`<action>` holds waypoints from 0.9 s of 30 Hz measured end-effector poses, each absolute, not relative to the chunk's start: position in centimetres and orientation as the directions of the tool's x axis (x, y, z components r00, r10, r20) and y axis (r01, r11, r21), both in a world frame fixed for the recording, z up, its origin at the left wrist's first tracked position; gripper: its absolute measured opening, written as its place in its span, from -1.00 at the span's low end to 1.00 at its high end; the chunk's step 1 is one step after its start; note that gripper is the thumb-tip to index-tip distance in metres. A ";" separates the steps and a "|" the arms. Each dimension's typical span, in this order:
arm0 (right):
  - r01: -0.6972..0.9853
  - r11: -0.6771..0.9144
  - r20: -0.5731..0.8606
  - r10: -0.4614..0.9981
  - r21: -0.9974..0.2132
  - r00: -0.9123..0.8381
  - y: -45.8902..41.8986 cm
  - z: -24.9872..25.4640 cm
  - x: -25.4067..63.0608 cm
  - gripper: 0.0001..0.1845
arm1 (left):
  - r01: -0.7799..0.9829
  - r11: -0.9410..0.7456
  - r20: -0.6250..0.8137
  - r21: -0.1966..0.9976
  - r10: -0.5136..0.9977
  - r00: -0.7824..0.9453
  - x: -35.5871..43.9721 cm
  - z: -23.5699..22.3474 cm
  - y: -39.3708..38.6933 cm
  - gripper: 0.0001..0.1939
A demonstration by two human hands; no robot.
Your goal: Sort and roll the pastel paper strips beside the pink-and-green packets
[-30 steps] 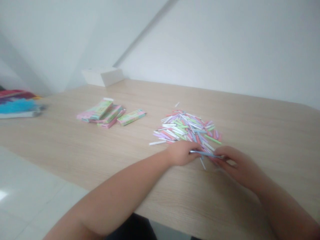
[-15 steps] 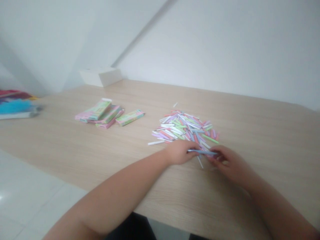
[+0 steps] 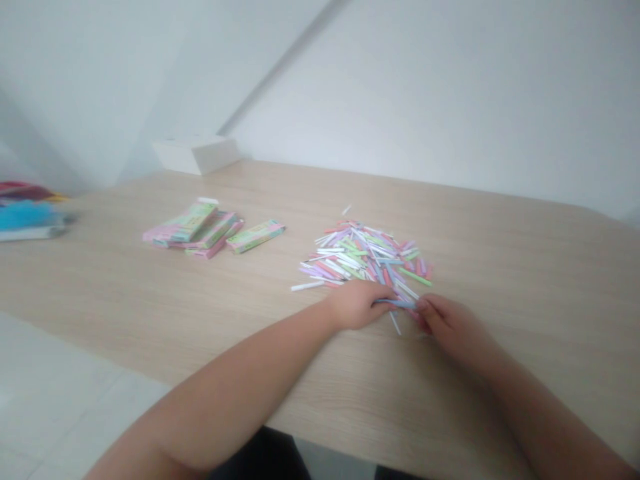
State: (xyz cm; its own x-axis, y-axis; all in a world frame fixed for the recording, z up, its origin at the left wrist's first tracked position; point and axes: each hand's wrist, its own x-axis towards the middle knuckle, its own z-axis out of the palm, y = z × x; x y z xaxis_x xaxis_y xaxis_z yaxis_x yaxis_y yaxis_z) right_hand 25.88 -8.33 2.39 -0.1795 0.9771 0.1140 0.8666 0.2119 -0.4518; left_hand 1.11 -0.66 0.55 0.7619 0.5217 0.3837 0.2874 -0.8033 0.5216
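person's left hand (image 3: pixel 357 305) and right hand (image 3: pixel 453 327) bare; slim forearms (image 3: pixel 260 373) also bare; black clothing (image 3: pixel 263 457) shows low in view, fabric detail blurred.

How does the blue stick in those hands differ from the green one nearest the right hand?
The blue stick is pale; the green stick is vivid. The left hand and right hand hold the blue stick, while the green stick lies in the pile. The blue stick runs nearly level across the view; the green stick slants. Both look slim.
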 end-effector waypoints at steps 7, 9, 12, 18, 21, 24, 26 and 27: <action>0.811 0.378 0.216 0.925 -0.448 -0.312 -8.0 2.4 26.0 -0.70 | 0.280 -0.780 0.366 0.559 0.535 0.761 0.4 1.0 -0.5 -0.72; 0.818 0.422 0.239 0.905 -0.392 -0.352 -8.0 2.3 26.0 -0.69 | 0.262 -0.780 0.351 0.569 0.518 0.780 0.4 0.9 -0.5 -0.73; 0.837 0.425 0.245 0.901 -0.346 -0.357 -8.2 2.1 25.9 -0.67 | 0.273 -0.785 0.340 0.557 0.515 0.787 0.5 0.6 -0.7 -0.73; 0.872 0.377 0.224 0.921 -0.313 -0.318 -8.6 2.0 25.4 -0.66 | 0.333 -0.851 0.356 0.406 0.483 0.800 0.9 0.9 -1.5 -0.66; 0.861 0.340 0.231 0.935 -0.379 -0.268 -8.7 2.3 24.7 -0.63 | 0.384 -0.888 0.347 0.253 0.453 0.821 0.7 2.3 -1.5 -0.61; 0.822 0.250 0.287 0.952 -0.513 -0.110 -8.4 2.2 24.1 -0.56 | 0.537 -0.831 0.373 0.148 0.550 0.747 -0.8 4.3 -0.3 -0.61; 0.812 0.238 0.336 0.940 -0.532 -0.055 -8.1 1.8 24.0 -0.44 | 0.736 -0.662 0.382 0.140 0.722 0.577 -2.8 5.1 1.3 -0.64; 0.827 0.254 0.355 0.932 -0.502 -0.070 -8.0 1.5 24.2 -0.38 | 0.831 -0.538 0.368 0.142 0.808 0.460 -4.0 5.3 2.2 -0.65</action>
